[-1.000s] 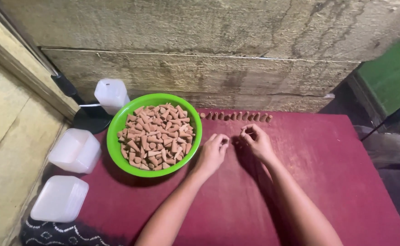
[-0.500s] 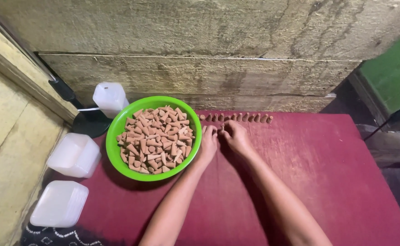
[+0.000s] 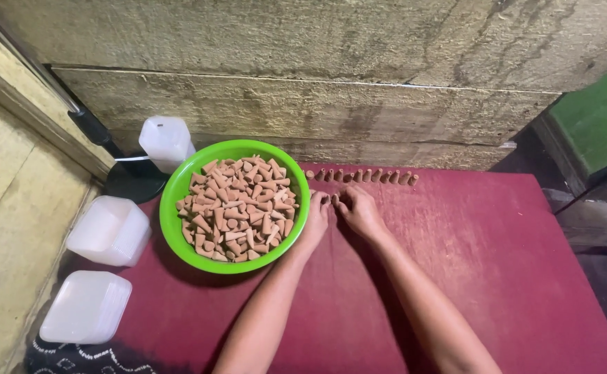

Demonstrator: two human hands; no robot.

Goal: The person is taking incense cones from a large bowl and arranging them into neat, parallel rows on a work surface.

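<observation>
A green bowl (image 3: pixel 179 190) heaped with small brown cones (image 3: pixel 238 208) stands at the left of the red table (image 3: pixel 469 242). A row of the same cones (image 3: pixel 362 176) stands along the table's far edge. My left hand (image 3: pixel 316 218) lies back up beside the bowl's right rim, fingertips down on the table; what is under it is hidden. My right hand (image 3: pixel 360 211) is next to it, its fingertips pinched on a single small cone (image 3: pixel 334 201) that stands on the table just in front of the row.
A white candle-like block (image 3: pixel 167 140) and a black round base (image 3: pixel 134 183) sit behind the bowl. Two stacks of white plastic lids (image 3: pixel 108 230) (image 3: pixel 85 307) lie at the left. A rough stone wall (image 3: pixel 317 104) backs the table, and a green panel (image 3: pixel 598 118) is at the right.
Both hands moved forward and to the left, from mid-table to just in front of the cone row beside the bowl. They have held there for the last half second.
</observation>
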